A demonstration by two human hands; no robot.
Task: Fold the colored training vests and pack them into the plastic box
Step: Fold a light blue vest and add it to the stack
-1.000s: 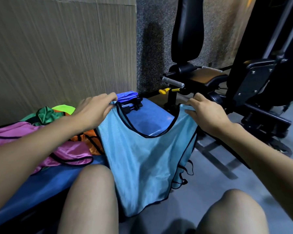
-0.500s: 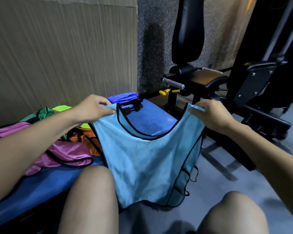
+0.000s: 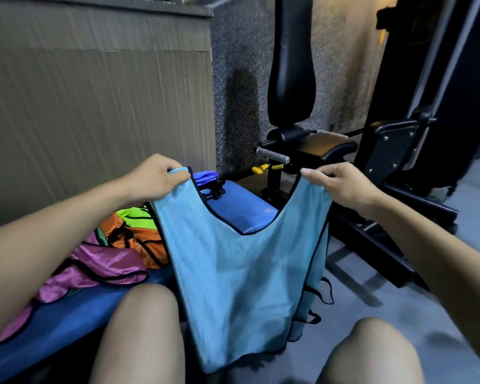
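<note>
Our left hand [image 3: 153, 176] and right hand [image 3: 341, 184] each pinch a shoulder strap of the light blue mesh vest with black trim [image 3: 239, 273]. It hangs between our knees, near the padded blue bench [image 3: 241, 209].

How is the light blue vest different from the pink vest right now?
The light blue vest hangs spread flat, with the left hand and right hand each pinching a shoulder strap; the pink vest lies crumpled on the blue bench, untouched. The blue looks matte mesh, the pink shiny. Both have black trim.
</note>
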